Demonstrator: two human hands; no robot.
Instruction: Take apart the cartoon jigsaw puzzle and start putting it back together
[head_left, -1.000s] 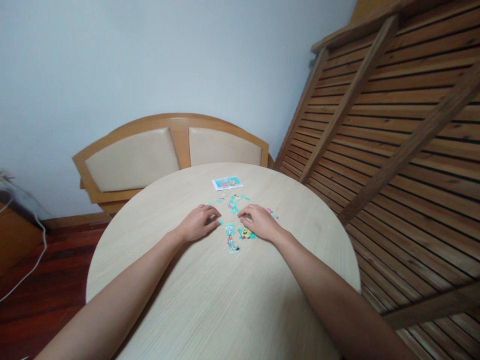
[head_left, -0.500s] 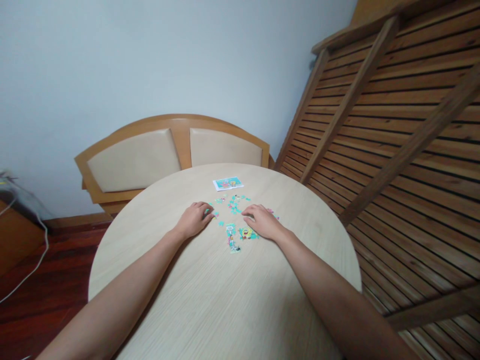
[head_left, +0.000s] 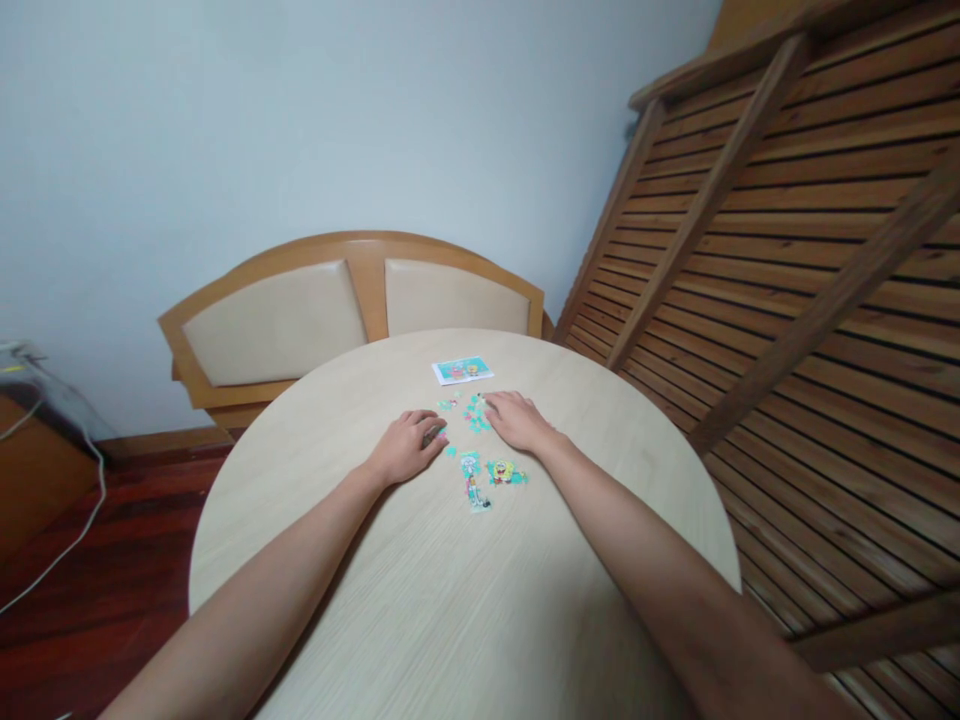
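Note:
Both of my hands rest on a round pale wooden table (head_left: 420,600) among small turquoise puzzle pieces. My left hand (head_left: 409,445) lies palm down with its fingers curled over some loose pieces at its tips. My right hand (head_left: 516,419) reaches farther back, fingers bent down onto the loose pieces (head_left: 474,412). What lies under either hand's fingers is hidden. In front of the hands lie two joined groups: a tall strip (head_left: 473,480) and a yellow-figured cluster (head_left: 506,471). A small picture card (head_left: 462,371) lies beyond the pieces.
Two wooden chairs with beige padded backs (head_left: 352,310) stand against the table's far side. A slatted wooden frame (head_left: 787,260) leans along the right. A white cable (head_left: 67,520) trails over the dark red floor at left.
My right hand has moved away from the yellow cluster toward the far loose pieces. My left hand shifted slightly right. The camera view drifted a little.

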